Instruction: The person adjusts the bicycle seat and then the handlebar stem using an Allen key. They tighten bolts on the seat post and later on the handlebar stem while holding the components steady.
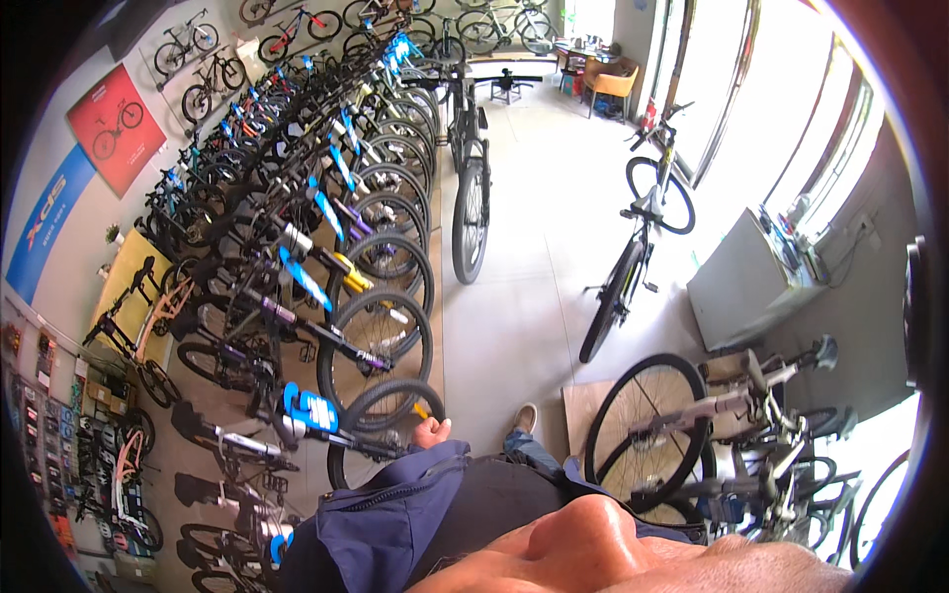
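My left hand (pixel 431 432) hangs low beside my body, at the end of a dark blue jacket sleeve (pixel 410 484). Its fingers are curled in; whether anything is inside them is hidden. Nearest to it is the front wheel (pixel 343 465) of the closest bicycle in the left row, just behind the hand. A small yellow-orange piece (pixel 422 409) shows right above the knuckles, and I cannot tell whether the hand touches it. That bicycle carries a blue and white tag (pixel 310 407). My right hand is out of the picture.
A long row of parked bicycles (pixel 381 267) lines the left. A black bicycle (pixel 470 222) stands ahead, another (pixel 623 287) to the right. More bicycles (pixel 662 425) crowd the near right, beside a white cabinet (pixel 746 287). A tan chair (pixel 610 81) is at the back.
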### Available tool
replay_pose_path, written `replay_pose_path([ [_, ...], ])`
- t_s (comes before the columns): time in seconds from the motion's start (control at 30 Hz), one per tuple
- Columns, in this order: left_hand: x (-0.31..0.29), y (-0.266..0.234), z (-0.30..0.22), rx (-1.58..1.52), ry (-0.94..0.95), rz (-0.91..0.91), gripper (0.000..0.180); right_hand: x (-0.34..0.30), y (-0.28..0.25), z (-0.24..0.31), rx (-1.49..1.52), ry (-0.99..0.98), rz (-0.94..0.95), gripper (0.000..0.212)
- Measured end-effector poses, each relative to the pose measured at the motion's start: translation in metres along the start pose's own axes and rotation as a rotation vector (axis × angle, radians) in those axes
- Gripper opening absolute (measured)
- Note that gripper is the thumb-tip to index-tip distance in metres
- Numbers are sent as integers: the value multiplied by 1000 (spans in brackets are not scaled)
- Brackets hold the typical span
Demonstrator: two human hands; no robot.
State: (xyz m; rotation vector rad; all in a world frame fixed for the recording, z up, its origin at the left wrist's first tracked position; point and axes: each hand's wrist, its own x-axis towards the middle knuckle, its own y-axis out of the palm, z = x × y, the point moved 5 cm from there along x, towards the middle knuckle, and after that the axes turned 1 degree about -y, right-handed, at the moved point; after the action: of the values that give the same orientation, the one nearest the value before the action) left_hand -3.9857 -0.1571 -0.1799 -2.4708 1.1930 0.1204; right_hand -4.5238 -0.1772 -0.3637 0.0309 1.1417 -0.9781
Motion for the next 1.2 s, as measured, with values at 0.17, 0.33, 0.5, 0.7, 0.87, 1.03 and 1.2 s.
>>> replay_pose_path([
  [0.17,117,53,-94,-44,198,-57,54,110,-105,141,101,-101,-39,32],
  [0.33,217,105,-142,-94,164,-72,51,207,-220,314,468,-227,-88,31],
  [0.5,338,181,-169,-100,150,-7,48,290,-271,450,619,-387,26,34],
  [0.7,526,266,-258,-135,90,87,40,373,-316,574,619,-228,109,32],
  [0.87,651,336,-364,-228,110,256,34,431,-398,682,773,-279,71,32],
  [1.03,733,404,-436,-276,236,428,27,491,-475,769,1270,-266,201,56],
  [1.2,821,506,-463,-257,78,649,30,592,-544,884,993,-406,512,22],
])
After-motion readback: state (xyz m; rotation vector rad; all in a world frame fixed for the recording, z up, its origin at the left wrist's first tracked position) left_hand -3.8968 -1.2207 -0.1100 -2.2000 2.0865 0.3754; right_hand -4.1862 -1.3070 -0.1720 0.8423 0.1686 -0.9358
